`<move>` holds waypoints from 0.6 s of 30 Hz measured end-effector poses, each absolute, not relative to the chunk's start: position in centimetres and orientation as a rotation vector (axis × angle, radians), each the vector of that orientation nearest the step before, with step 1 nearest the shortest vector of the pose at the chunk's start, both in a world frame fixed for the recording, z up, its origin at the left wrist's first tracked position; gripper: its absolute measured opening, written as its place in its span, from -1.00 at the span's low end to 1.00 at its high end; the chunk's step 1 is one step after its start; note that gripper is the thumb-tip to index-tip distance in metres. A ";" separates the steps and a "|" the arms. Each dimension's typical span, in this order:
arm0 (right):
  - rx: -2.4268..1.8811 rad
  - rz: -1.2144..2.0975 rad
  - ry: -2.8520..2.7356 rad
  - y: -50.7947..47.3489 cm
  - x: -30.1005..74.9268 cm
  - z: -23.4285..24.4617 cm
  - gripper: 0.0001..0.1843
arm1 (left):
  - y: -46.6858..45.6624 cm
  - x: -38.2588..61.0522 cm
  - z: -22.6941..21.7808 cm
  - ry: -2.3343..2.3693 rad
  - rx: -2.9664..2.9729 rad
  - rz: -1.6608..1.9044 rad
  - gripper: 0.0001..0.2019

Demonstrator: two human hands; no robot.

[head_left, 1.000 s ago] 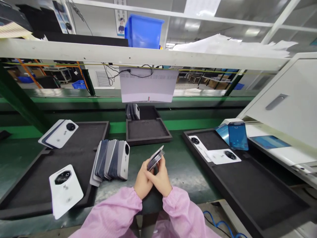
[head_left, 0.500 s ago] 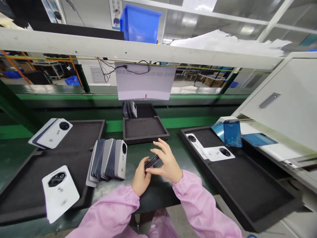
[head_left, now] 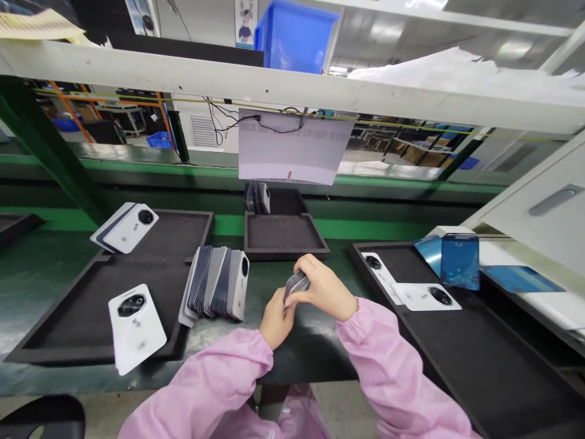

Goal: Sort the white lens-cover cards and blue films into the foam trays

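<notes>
We've got both hands closed on one small stack of back covers (head_left: 296,284), mid-worktop (head_left: 347,268) near the front edge. The right hand (head_left: 326,288) is clamped over the top and the left hand (head_left: 275,318) grips below, with the stack between them, tilted up to the right. Cover count unreadable. One standing row (head_left: 219,288) just left; three trays (head_left: 283,233).

Pretty obviously a phone factory assembly line: a long green workbench (head_left: 41,274) with black foam trays (head_left: 91,317) holding phone back covers (head_left: 136,326), plus a whole row of covers (head_left: 219,289) standing on edge. There's a blue parts bin (head_left: 295,36) up on the overhead shelf (head_left: 137,70), pink cleanroom sleeves (head_left: 219,378), and more benches and racks behind.
</notes>
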State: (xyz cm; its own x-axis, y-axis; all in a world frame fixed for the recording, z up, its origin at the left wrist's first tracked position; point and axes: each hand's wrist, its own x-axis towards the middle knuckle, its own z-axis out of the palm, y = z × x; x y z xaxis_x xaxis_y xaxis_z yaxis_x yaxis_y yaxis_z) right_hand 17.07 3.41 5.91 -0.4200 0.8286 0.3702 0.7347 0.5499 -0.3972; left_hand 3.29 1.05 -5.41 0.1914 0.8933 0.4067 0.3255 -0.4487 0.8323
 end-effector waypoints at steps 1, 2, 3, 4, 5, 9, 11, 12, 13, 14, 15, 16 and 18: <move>-1.251 0.180 -2.361 3.4 17.4 6.5 -0.62 | 1.0 3.3 -5.3 1.133 1.903 1.232 -0.76; -1.240 0.114 -2.456 3.3 17.6 7.1 -0.66 | 0.9 3.4 -5.2 1.136 1.919 1.222 -0.75; -1.227 0.039 -2.543 3.1 17.8 7.8 -0.71 | 0.9 3.4 -5.1 1.141 1.936 1.214 -0.75; -1.216 -0.028 -2.628 2.7 17.9 8.4 -0.76 | 0.8 3.4 -4.9 1.140 1.957 1.202 -0.74; -1.211 -0.074 -2.719 2.3 17.9 8.9 -0.81 | 0.8 3.4 -4.7 1.135 1.983 1.188 -0.72; -1.262 -0.026 -3.024 1.2 18.3 10.8 -0.87 | 0.8 3.1 -3.9 1.127 2.082 1.149 -0.61; -1.286 0.117 -3.010 2.2 19.2 11.6 -0.87 | 0.7 2.8 -3.5 1.197 2.085 1.207 -0.56; -1.300 0.198 -2.928 3.3 19.7 11.9 -0.87 | 0.5 2.6 -3.3 1.244 2.078 1.253 -0.52; -1.325 0.269 -2.802 4.9 20.2 12.1 -0.86 | 0.3 2.4 -3.2 1.284 2.068 1.298 -0.47; -1.376 0.309 -2.621 6.7 20.6 12.2 -0.85 | 0.0 2.1 -3.1 1.305 2.060 1.328 -0.43; -1.449 0.303 -2.411 8.9 20.8 12.1 -0.83 | -0.4 1.9 -3.1 1.288 2.058 1.328 -0.40; -1.536 0.270 -2.193 11.2 20.6 11.8 -0.80 | -0.9 1.7 -3.2 1.235 2.053 1.297 -0.40; -1.701 0.200 -1.847 16.3 19.4 10.5 -0.74 | -1.7 1.4 -3.7 1.069 2.019 1.159 -0.48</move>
State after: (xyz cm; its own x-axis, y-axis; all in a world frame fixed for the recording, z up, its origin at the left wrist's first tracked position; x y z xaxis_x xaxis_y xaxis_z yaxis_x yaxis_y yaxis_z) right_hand 19.42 16.26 10.47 0.0144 0.9438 0.3303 0.8510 0.1619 -0.4996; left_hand 1.36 -1.70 -3.74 0.3043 0.8519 0.4263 0.3558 -0.5168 0.7787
